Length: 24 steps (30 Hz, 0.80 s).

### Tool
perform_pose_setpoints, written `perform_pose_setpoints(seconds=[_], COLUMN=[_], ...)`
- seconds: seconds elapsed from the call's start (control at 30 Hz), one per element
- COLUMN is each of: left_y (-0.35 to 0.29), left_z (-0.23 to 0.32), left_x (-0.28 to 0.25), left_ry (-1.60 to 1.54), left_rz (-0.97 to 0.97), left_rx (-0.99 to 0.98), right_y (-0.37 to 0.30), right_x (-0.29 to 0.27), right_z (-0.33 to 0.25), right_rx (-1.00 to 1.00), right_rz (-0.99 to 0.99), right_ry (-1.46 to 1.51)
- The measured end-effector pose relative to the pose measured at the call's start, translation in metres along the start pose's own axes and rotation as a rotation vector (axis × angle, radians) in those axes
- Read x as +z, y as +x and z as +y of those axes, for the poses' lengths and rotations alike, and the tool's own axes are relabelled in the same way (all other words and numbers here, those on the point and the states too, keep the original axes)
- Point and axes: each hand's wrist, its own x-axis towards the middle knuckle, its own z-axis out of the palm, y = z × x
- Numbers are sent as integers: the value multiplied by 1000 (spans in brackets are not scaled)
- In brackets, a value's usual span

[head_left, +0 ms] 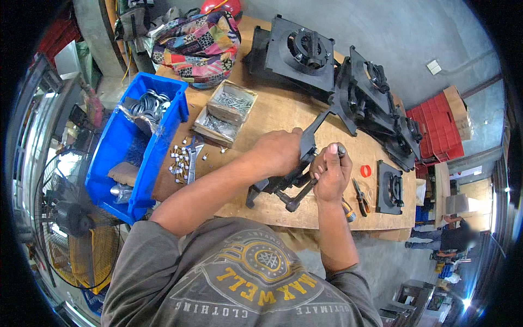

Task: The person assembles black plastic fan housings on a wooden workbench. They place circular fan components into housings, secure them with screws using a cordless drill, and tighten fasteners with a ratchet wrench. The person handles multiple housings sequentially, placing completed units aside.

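My left hand (279,151) is closed on the upper part of a black frame-like assembly (309,139), which stands tilted on the wooden table in front of me. My right hand (330,179) wraps round the handle of a ratchet wrench (294,203). The wrench's head points down and left, with its socket end against the lower part of the assembly. Fingers hide some of the handle. Left of my left forearm lie several small brass-coloured fittings with white ends (178,163), beside a grey strip-like metal piece (193,158).
A blue bin (139,180) with metal rings stands at left, near two small boxes of screws (233,101). Black assemblies (299,52) line the far side. Pliers (361,196), a red ring (365,170) and a square black unit (389,188) lie right. A fan (71,218) stands left.
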Motion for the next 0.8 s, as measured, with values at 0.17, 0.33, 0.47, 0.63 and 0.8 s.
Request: perform_pose_setpoints(seconds=[0.17, 0.33, 0.47, 0.63, 0.8], left_y=[4, 7, 7, 4, 3], left_z=[7, -2, -11, -8, -2], left_x=[-3, -2, -1, -2, 3], left_ry=[7, 32, -8, -13, 4], left_rz=[-7, -3, 34, 45, 47], left_rx=[-87, -122, -80, -63, -49], right_y=[-41, -87, -93, -82, -67], right_x=[19, 47, 54, 53, 38], right_z=[4, 13, 18, 7, -9], right_rx=[-337, -646, -625, -609, -485], right_rz=[-208, -962, -1068, -903, -727], right_ry=[-330, -660, -663, -648, -512])
